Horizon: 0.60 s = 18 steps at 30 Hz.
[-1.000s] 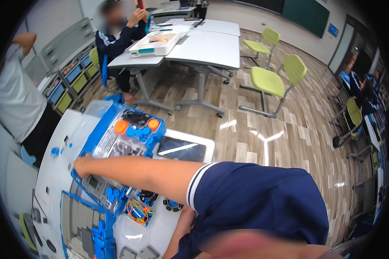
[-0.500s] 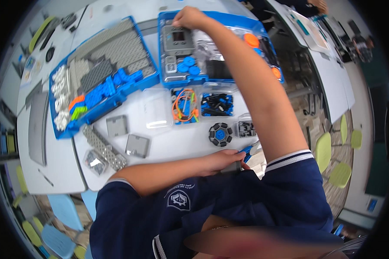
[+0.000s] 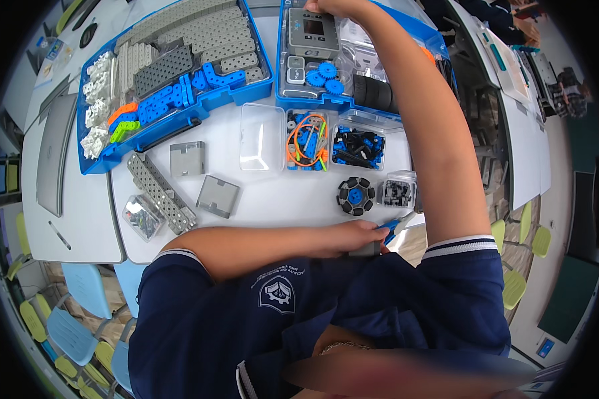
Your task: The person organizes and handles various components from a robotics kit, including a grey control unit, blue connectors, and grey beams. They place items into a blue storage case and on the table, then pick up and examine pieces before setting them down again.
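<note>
At the top edge of the picture, my right hand [image 3: 327,5] has its fingers curled at the far edge of a grey controller box with a small dark screen [image 3: 313,32]. That box sits in a blue tray [image 3: 293,102], and part of the hand is cut off by the frame. Close to my body, my left hand [image 3: 353,237] is closed around a blue piece with a pale end [image 3: 394,229]. A grey block [image 3: 365,250] shows just under its fingers. Blue gears [image 3: 325,78] and black tyres [image 3: 374,92] lie in the tray nearer me than the controller.
Another blue tray [image 3: 203,105] holds grey beams and white, blue, orange and green parts. Lidded boxes of small parts [image 3: 358,147], a black omni wheel [image 3: 356,196], grey square blocks [image 3: 217,196] and a long grey beam [image 3: 160,191] lie on the white table [image 3: 273,199].
The whole view has shifted, so trays and parts appear higher and farther right. My right hand stays at the controller's far edge, and my left hand keeps its grip near my body.
</note>
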Tool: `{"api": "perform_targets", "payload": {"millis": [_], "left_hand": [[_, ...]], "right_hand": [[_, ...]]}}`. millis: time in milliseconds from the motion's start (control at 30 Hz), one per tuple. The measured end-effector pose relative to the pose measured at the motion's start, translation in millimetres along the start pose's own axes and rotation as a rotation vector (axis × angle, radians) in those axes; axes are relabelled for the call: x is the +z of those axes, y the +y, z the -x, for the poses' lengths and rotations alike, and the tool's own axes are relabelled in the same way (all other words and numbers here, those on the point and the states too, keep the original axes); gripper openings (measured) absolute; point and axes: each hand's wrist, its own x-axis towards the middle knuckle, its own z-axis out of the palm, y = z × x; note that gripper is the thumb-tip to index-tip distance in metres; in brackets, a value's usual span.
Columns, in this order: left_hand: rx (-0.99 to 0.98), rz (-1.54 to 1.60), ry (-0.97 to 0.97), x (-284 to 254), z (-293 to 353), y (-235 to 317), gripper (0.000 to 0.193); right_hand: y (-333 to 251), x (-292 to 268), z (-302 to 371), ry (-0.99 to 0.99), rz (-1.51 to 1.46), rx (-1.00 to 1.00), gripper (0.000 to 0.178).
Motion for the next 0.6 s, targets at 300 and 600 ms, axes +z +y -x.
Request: {"api": "perform_targets", "payload": {"millis": [300,600], "left_hand": [[-0.044,-0.006,0.024,0,0,2,0.04],[-0.023,0.021,0.001,2,6,5,0.039]], "right_hand": [[5,6,-4,0.033,0.044,0.007,0.01],[-3,4,8,0.11,0.029,0.061,0.016]]}}
